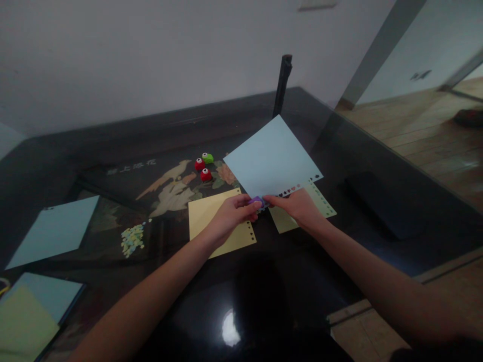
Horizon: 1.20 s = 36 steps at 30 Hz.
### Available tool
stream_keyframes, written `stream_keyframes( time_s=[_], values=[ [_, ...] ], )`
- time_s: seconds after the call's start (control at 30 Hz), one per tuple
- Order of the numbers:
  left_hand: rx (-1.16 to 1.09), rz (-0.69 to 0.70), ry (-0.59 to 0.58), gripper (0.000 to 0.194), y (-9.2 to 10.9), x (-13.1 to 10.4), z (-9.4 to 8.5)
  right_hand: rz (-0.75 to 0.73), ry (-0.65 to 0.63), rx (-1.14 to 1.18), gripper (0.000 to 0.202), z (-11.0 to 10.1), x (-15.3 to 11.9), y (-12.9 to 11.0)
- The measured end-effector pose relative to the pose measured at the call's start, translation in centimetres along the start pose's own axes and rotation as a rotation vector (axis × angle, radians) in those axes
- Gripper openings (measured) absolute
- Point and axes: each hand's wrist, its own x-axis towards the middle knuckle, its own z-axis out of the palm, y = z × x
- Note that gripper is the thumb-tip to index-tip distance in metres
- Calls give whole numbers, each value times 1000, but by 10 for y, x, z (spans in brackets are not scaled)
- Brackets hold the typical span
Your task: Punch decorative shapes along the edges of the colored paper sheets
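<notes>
My left hand (pixel 240 210) is closed around a small purple craft punch (pixel 256 201), its thumb lying on top. The punch sits at the near corner of a light blue sheet of paper (pixel 273 156). My right hand (pixel 292 203) pinches that sheet's near edge, just right of the punch. A row of small cut-out shapes, hearts and stars among them, runs along this edge. Below my left hand lies a yellow sheet (pixel 204 216) with holes down its right side. A pale green sheet (pixel 285 221), also punched, lies partly under my right hand.
Two red punches and a green one (pixel 207 158) with eye-like tops stand behind the yellow sheet. Paper cut-outs (pixel 133 240) form a pile at left. Blue sheets (pixel 56 229) lie farther left. A black post (pixel 283 83) rises at the table's back; a dark flat object (pixel 377 203) is at right.
</notes>
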Motion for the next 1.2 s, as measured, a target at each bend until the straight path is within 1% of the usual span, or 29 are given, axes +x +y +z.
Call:
stream_keyframes(
  time_s=[0.13, 0.23, 0.33, 0.43, 0.6, 0.73, 1.1, 1.2],
  values=[
    [22, -18, 12, 30, 1, -1, 1, 1, 15, 40, 7, 1, -1, -1],
    [15, -6, 3, 30, 0, -1, 0, 10, 25, 32, 11, 2, 0, -1],
    [0, 10, -5, 29, -2, 0, -1, -14, 32, 23, 12, 2, 1, -1],
    [-6, 7, -9, 29, -2, 0, -2, -35, 34, 21, 9, 2, 0, -3],
    [-14, -8, -9, 29, -2, 0, -1, -1, 41, 44, 9, 3, -1, -4],
    [-13, 0, -10, 28, -2, 0, 0, -2, 61, 67, 10, 5, -1, -2],
    [-16, 11, -5, 28, -3, 1, -1, -5, 44, 35, 7, 4, -1, -2],
    [-13, 16, -7, 29, -4, 2, -2, 4, 55, 54, 9, 5, -1, 0]
  ],
)
